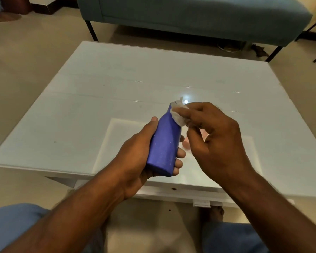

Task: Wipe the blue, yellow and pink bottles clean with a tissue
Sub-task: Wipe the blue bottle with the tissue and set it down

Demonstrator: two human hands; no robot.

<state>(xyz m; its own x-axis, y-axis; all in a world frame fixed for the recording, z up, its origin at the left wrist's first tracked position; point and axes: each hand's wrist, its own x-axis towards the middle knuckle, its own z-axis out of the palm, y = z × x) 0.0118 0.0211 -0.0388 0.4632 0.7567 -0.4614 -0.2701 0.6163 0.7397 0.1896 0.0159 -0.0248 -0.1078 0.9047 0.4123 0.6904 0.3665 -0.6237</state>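
Bottle (165, 143) above the table (117, 84) — sofa (190, 17) behind.

White table (117, 84) (glossy), teal sofa (190, 13)

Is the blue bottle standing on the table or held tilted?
Held tilted: the left hand grips the blue bottle above the table, neck leaning away.

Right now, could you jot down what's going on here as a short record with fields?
setting: white table, teal sofa behind it
left hand: wrapped around the body of the blue bottle, tilted above the table
right hand: pinches a white tissue against the bottle's neck
other bottles: yellow not in view; a pinkish shape behind the hands is unclear
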